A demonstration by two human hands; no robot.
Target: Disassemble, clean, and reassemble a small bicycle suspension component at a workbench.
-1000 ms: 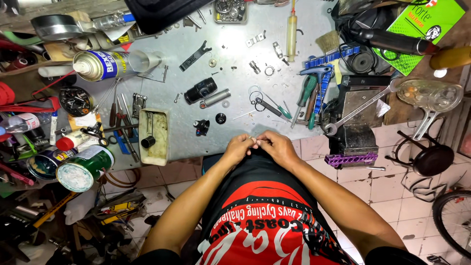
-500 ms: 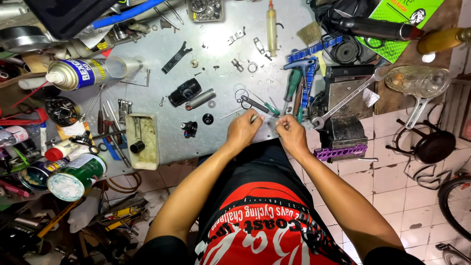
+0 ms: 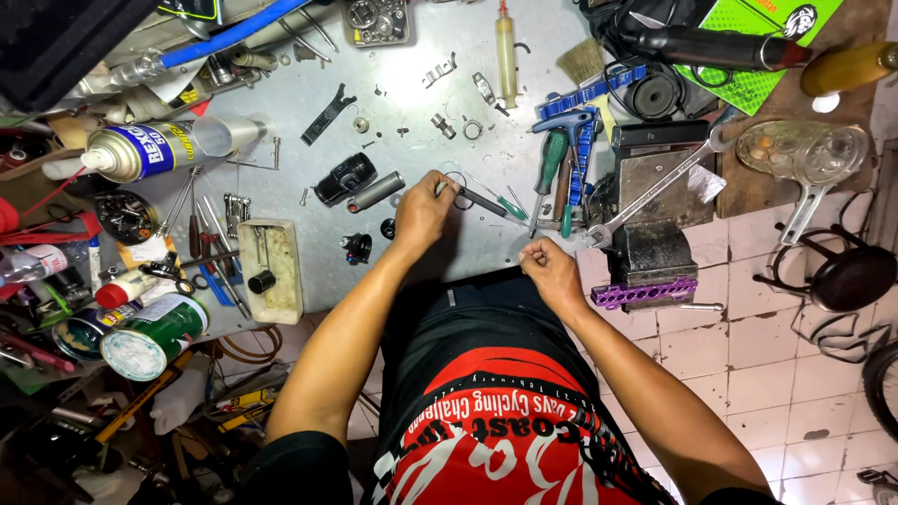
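Head view: since a moment ago the hands have parted. The left hand (image 3: 423,211) now pinches a small ring (image 3: 457,191) mid-frame on the metal workbench (image 3: 412,84). The right hand (image 3: 550,268) has drawn back to the bench edge, clenched; whether it holds anything I cannot tell.

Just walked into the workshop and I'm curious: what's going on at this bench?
A person is working over a cluttered metal workbench. The left hand reaches onto the bench and pinches a small metal part beside a dark tool. The right hand is near the bench's front edge, fingers pinched on something too small to tell. A vise with a wrench on it stands to the right.
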